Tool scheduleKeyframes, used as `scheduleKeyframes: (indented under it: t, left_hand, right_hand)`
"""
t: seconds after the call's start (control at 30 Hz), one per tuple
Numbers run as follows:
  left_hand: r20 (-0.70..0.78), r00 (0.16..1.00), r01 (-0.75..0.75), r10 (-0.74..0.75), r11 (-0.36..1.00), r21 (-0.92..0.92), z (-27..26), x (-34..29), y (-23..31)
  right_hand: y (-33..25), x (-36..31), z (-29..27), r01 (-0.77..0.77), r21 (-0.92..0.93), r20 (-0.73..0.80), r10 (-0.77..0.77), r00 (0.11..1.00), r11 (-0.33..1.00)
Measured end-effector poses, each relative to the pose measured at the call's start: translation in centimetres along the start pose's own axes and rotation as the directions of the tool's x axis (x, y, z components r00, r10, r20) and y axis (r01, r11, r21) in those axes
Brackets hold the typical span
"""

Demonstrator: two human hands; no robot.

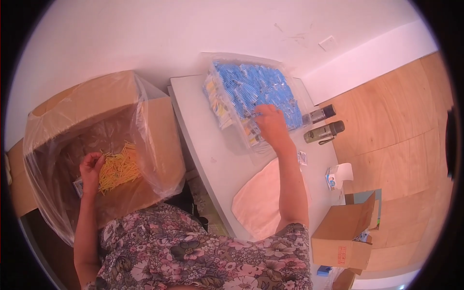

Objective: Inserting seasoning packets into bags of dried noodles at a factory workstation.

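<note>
My left hand [91,169] is inside a large cardboard box [162,137] lined with clear plastic. Its thumb and fingertips are pinched together, and anything between them is too small to make out. Just beside it lies a loose heap of thin yellow sticks [121,166]. My right hand [271,121] reaches over a clear plastic bin [235,108] piled with small blue-and-white striped packets [261,87]. Its fingers curl down against the near side of the pile; what they grip, if anything, is hidden.
The bin stands on a white table [193,113] against the wall. A pale pink cloth [258,200] lies under my right forearm. Two bottles, one dark [319,114] and one green [323,133], lie right of the bin. A small white carton [336,176] and an open cardboard box [338,232] sit nearer right.
</note>
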State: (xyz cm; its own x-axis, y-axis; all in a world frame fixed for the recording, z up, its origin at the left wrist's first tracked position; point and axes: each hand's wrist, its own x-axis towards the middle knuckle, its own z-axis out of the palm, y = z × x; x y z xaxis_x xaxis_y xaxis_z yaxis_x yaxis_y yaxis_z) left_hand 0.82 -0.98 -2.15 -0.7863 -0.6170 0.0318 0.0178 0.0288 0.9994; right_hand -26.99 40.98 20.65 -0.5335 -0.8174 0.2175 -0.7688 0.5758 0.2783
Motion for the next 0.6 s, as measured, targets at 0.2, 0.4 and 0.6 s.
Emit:
scheduleKeyframes:
  t: [0.2, 0.4, 0.6]
  left_hand:
    - [-0.021, 0.999, -0.040, 0.042, 0.993, 0.111, 0.5, 0.3, 0.5]
    - [-0.039, 0.998, -0.051, 0.053, 0.998, 0.036, 0.9, 0.4, 0.9]
    - [0.008, 0.988, 0.150, -0.153, 0.973, 0.173, -3.0, 1.1, 4.4]
  right_hand:
    - [-0.8, -0.5, 0.1, -0.100, -0.138, -0.003, 0.101, 0.995, 0.985]
    - [1.7, -1.7, 1.0, -0.160, 0.112, 0.044, 0.156, 0.987, 0.981]
    - [3.2, -3.2, 1.8, -0.294, 0.344, 0.002, 0.313, 0.950, 0.892]
